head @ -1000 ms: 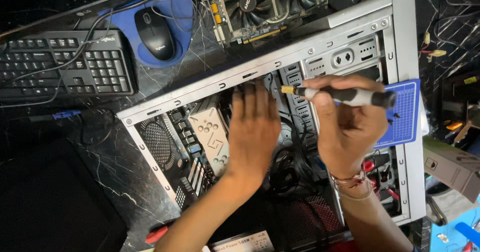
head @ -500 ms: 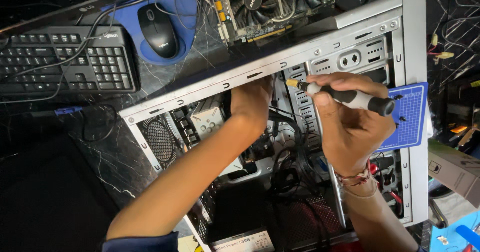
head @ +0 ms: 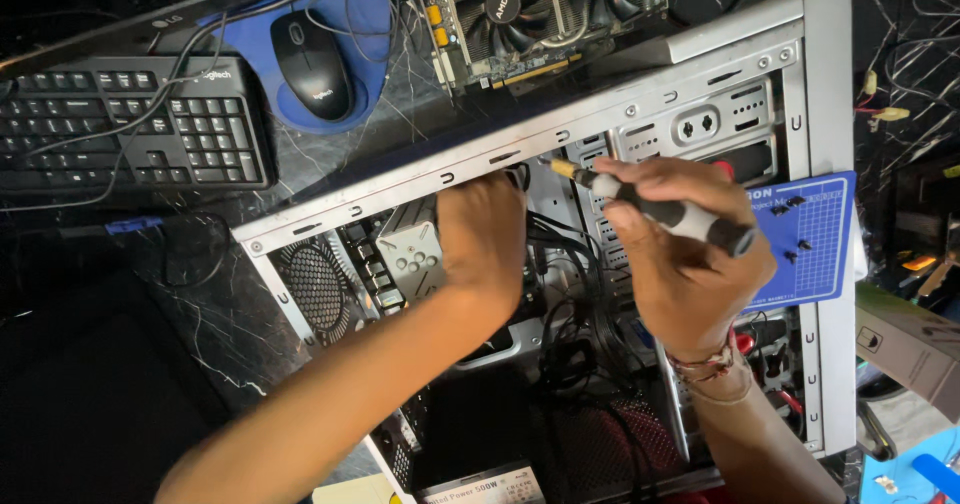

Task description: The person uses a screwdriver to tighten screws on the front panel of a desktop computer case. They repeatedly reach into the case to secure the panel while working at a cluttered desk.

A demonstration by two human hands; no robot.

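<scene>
At the upper left of the frame a black keyboard lay on the dark marble table, with thin cables crossing over its keys. Just to the right of it a black mouse rested on a blue mouse pad.

In the top centre, a graphics card with black fans lay on the table behind the grey computer case, which lay on its side and was open, filling the centre and right of the frame. Inside the case, at the left, there was a round fan grille, and next to it a metal cooler block.

The left hand reached into the middle of the case, just right of the cooler block. Its back was turned to the camera and the fingers went down under the upper edge of the case, so I cannot tell if they were spread or holding something. A bundle of black cables lay to the right of this hand.

The right hand was closed around a screwdriver with a black and grey handle. The tool lay almost flat, and its yellowish tip pointed left, near the left hand, above the rear panel of the case.

At the right, a blue mat with small dark screws on it rested on the edge of the case.
</scene>
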